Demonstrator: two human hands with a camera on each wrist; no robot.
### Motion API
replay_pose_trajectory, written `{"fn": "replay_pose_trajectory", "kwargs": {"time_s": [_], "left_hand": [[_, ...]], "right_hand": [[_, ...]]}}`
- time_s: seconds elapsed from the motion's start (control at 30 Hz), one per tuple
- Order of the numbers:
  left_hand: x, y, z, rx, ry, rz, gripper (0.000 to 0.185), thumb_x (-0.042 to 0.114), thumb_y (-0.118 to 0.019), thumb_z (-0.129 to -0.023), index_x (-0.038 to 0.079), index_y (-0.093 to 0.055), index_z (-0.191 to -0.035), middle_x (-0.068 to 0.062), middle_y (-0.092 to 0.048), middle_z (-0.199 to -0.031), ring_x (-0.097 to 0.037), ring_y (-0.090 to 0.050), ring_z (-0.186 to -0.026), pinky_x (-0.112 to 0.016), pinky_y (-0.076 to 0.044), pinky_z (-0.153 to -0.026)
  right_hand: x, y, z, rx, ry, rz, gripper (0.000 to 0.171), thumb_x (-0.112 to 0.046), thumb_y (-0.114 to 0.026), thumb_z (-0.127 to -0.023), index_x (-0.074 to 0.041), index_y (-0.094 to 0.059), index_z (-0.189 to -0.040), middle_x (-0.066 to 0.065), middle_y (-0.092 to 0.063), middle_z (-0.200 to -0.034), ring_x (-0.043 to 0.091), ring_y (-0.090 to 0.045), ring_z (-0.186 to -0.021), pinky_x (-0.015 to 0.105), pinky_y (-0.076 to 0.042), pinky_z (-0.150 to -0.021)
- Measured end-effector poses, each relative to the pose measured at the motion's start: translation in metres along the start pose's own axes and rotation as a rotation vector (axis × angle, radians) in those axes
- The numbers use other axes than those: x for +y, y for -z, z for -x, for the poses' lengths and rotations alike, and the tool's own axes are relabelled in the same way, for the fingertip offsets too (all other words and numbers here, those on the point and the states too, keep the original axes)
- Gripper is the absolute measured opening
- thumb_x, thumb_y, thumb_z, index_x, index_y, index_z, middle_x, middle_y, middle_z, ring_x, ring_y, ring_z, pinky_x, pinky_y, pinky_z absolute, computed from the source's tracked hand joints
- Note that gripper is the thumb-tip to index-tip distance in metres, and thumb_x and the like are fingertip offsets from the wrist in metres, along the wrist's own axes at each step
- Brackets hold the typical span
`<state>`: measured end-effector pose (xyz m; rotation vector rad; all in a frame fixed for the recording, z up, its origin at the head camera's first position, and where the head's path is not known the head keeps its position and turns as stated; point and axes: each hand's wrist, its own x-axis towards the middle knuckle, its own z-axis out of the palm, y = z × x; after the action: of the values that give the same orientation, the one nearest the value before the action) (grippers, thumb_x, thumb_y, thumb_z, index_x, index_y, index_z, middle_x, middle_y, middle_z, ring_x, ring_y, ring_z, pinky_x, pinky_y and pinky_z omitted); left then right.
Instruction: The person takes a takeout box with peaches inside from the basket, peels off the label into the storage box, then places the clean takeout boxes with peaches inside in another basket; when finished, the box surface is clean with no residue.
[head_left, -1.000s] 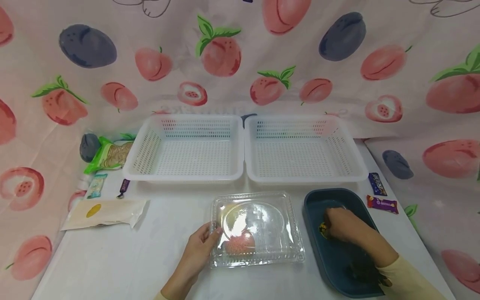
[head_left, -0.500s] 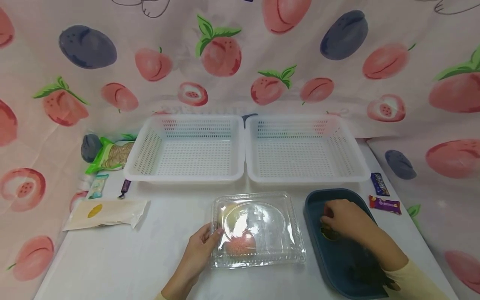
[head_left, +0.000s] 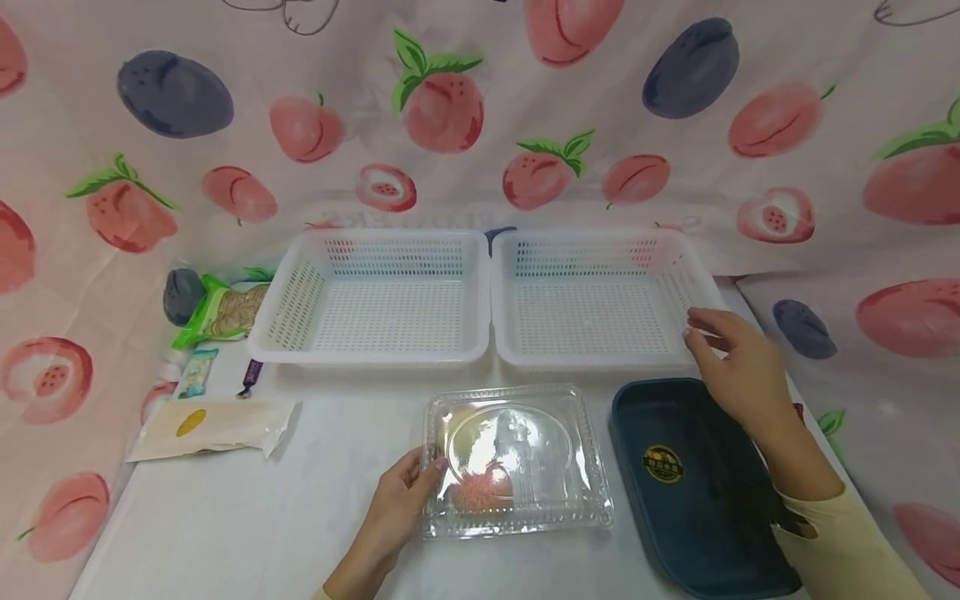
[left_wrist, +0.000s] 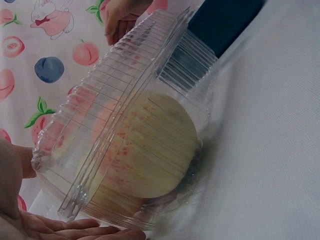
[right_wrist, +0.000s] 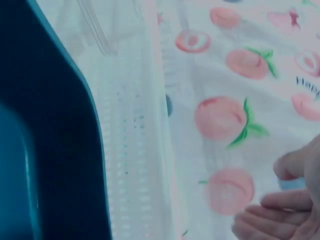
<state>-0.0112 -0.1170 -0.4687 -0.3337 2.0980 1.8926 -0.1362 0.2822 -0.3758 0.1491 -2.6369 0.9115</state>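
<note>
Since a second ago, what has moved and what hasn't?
The right hand came up out of the blue tray and moved back to the right basket's near right corner, open, holding nothing. The tray's round label now shows. The left hand stays on the clear box.

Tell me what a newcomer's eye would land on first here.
First, the clear box at front centre, lid shut, with a pale, pink-flecked fruit inside; the left hand holds its left edge. Behind it two white baskets stand side by side. To the right lies a dark blue tray, with the right hand open above its far corner, near the right basket's corner.
</note>
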Motion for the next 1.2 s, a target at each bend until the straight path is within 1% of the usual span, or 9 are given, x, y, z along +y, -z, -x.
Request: {"fn": "replay_pose_trajectory", "kwargs": {"time_s": [0.17,0.27,0.4,0.57,0.73,0.83,0.9,1.07,1.2], "left_hand": [[-0.001,0.000,0.000,-0.003,-0.005,0.008,0.072,0.036,-0.060,-0.107,-0.015,-0.038,-0.151,-0.031,-0.060,-0.142,-0.039,-0.063,-0.130,-0.048,-0.056,-0.107],[-0.001,0.000,0.000,-0.001,-0.007,0.004,0.071,0.037,-0.060,-0.107,-0.015,-0.038,-0.151,-0.030,-0.061,-0.141,-0.039,-0.063,-0.130,-0.049,-0.056,-0.107],[-0.001,0.000,0.000,0.008,-0.003,-0.004,0.072,0.038,-0.060,-0.107,-0.015,-0.039,-0.151,-0.030,-0.062,-0.140,-0.038,-0.063,-0.129,-0.048,-0.056,-0.106],[-0.002,0.000,0.000,0.013,0.006,-0.005,0.076,0.041,-0.061,-0.106,-0.016,-0.039,-0.151,-0.029,-0.064,-0.138,-0.037,-0.064,-0.128,-0.048,-0.056,-0.106],[-0.003,0.000,-0.001,0.016,0.004,-0.002,0.076,0.042,-0.062,-0.106,-0.016,-0.039,-0.150,-0.026,-0.068,-0.133,-0.035,-0.066,-0.126,-0.048,-0.057,-0.105],[-0.002,-0.001,-0.001,0.020,0.004,-0.002,0.075,0.041,-0.062,-0.106,-0.016,-0.040,-0.150,-0.026,-0.069,-0.132,-0.034,-0.067,-0.124,-0.046,-0.058,-0.103],[-0.001,-0.002,0.000,0.028,0.006,-0.005,0.072,0.039,-0.062,-0.106,-0.016,-0.042,-0.149,-0.025,-0.070,-0.130,-0.032,-0.068,-0.122,-0.042,-0.060,-0.101],[0.002,-0.003,0.000,0.075,-0.007,-0.031,0.059,0.031,-0.063,-0.106,-0.015,-0.052,-0.141,-0.018,-0.076,-0.108,-0.020,-0.072,-0.094,-0.027,-0.063,-0.077],[0.005,-0.003,0.000,0.103,0.002,-0.054,0.050,0.027,-0.064,-0.105,-0.013,-0.059,-0.135,-0.004,-0.067,-0.079,-0.008,-0.051,-0.064,-0.019,-0.043,-0.051]], "right_hand": [[0.019,-0.001,-0.010,0.074,-0.195,-0.015,0.046,-0.018,-0.059,-0.104,0.004,-0.058,-0.145,0.025,-0.057,-0.150,0.052,-0.062,-0.126,0.035,-0.053,-0.110],[0.032,-0.002,-0.014,0.080,-0.276,0.000,0.052,-0.021,-0.056,-0.105,0.006,-0.051,-0.149,0.025,-0.040,-0.163,0.053,-0.044,-0.144,0.065,-0.034,-0.121],[0.050,-0.004,-0.016,0.044,-0.314,0.034,0.060,-0.023,-0.052,-0.105,0.015,-0.042,-0.150,0.036,-0.021,-0.166,0.057,-0.022,-0.153,0.069,-0.020,-0.126],[0.070,-0.007,-0.017,-0.014,-0.392,0.052,0.049,-0.018,-0.040,-0.107,0.019,-0.051,-0.137,0.045,-0.046,-0.143,0.059,-0.044,-0.135,0.063,-0.040,-0.115],[0.080,-0.008,-0.015,-0.084,-0.561,-0.082,0.052,-0.019,-0.034,-0.109,0.009,-0.041,-0.152,0.033,-0.044,-0.155,0.047,-0.049,-0.141,0.052,-0.048,-0.114],[0.084,-0.010,-0.013,-0.097,-0.604,-0.164,0.053,-0.022,-0.034,-0.110,0.005,-0.044,-0.154,0.033,-0.051,-0.150,0.013,-0.068,-0.104,0.027,-0.059,-0.080],[0.085,-0.010,-0.013,-0.102,-0.602,-0.215,0.054,-0.024,-0.034,-0.110,0.007,-0.045,-0.153,0.035,-0.055,-0.144,-0.010,-0.058,-0.081,0.015,-0.049,-0.058],[0.090,-0.011,-0.013,-0.144,-0.596,-0.342,0.058,-0.025,-0.031,-0.113,0.014,-0.035,-0.155,0.041,-0.045,-0.150,-0.021,-0.059,-0.074,0.006,-0.055,-0.072],[0.090,-0.012,-0.013,-0.151,-0.607,-0.391,0.058,-0.025,-0.030,-0.114,0.016,-0.031,-0.155,0.041,-0.041,-0.152,-0.019,-0.061,-0.079,0.010,-0.055,-0.079]]}}
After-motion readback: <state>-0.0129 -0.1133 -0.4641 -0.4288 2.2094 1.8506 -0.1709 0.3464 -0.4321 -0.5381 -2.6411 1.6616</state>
